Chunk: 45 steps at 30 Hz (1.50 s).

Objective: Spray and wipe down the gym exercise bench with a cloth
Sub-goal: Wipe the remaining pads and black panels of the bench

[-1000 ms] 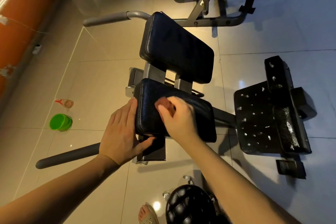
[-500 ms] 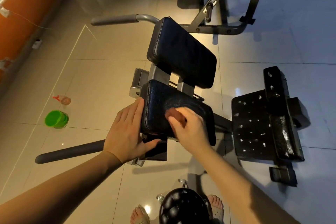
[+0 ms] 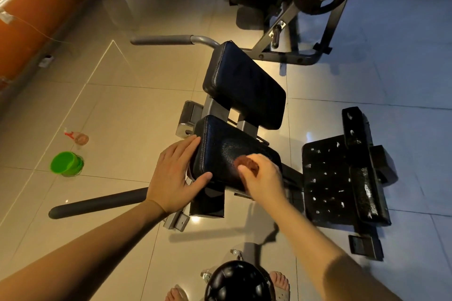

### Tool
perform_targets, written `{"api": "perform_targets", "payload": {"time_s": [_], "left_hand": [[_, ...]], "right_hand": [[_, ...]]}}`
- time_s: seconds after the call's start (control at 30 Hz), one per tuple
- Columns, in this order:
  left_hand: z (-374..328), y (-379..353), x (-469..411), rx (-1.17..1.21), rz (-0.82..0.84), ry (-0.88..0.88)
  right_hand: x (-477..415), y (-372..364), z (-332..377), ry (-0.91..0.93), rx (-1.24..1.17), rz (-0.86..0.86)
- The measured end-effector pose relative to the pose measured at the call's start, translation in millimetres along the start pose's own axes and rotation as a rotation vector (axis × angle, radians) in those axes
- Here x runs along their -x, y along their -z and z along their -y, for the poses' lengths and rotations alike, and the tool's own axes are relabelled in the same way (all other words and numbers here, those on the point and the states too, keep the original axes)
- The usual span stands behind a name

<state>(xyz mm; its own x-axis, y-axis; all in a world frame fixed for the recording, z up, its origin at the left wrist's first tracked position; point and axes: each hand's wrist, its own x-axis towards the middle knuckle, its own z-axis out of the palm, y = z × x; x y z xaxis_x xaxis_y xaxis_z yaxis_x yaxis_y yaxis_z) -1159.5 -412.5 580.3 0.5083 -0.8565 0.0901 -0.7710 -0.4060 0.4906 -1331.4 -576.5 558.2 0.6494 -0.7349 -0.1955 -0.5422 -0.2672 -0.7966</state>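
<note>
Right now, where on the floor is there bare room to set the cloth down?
Bare tiles lie between the green bucket and the lower pad, beyond the dark handle bar. More lie left of the upper pad. It is crowded right of the lower pad, around the footplate, and near the black round seat by the feet.

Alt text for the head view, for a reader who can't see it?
The right hand grips a reddish cloth against the near black bench pad while the left hand presses the pad's left edge. A spray bottle and green bucket stand on the tiled floor at left.
</note>
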Motion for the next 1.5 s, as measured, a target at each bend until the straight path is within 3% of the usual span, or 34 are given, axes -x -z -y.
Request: {"api": "perform_targets", "payload": {"time_s": [0.07,0.17,0.27,0.4,0.57,0.63,0.77,0.97,1.1,1.17,1.3,1.5], "left_hand": [[-4,-2,1,0.100,-0.001,0.056],[-9,-1,-2,0.164,0.007,0.094],[1,7,-6,0.179,0.043,0.089],[12,13,-12,0.134,0.096,0.022],[18,17,-15,0.046,0.132,-0.053],[27,22,-19,-0.053,0.149,-0.125],[42,25,-23,-0.164,0.175,-0.211],[43,25,-23,-0.164,0.172,-0.216],[45,25,-23,-0.143,0.183,-0.224],[44,25,-23,-0.139,0.172,-0.232],[45,26,-23,-0.138,0.170,-0.221],[43,25,-23,-0.162,0.168,-0.211]], "right_hand": [[-18,9,-7,-0.110,0.057,-0.056],[-50,-1,27,-0.089,-0.009,-0.136],[-32,-21,56,0.066,-0.136,-0.005],[21,-5,19,0.211,-0.038,0.113],[-42,-10,47,0.063,0.004,-0.086],[-41,-19,75,0.125,-0.068,-0.077],[5,-5,60,0.381,-0.010,0.125],[-53,-16,94,0.306,-0.003,-0.033],[2,-9,74,0.614,0.073,0.202],[9,-4,60,0.676,0.139,0.235],[-1,-12,61,0.668,0.155,0.195],[10,-16,67,0.461,-0.118,0.150]]}}
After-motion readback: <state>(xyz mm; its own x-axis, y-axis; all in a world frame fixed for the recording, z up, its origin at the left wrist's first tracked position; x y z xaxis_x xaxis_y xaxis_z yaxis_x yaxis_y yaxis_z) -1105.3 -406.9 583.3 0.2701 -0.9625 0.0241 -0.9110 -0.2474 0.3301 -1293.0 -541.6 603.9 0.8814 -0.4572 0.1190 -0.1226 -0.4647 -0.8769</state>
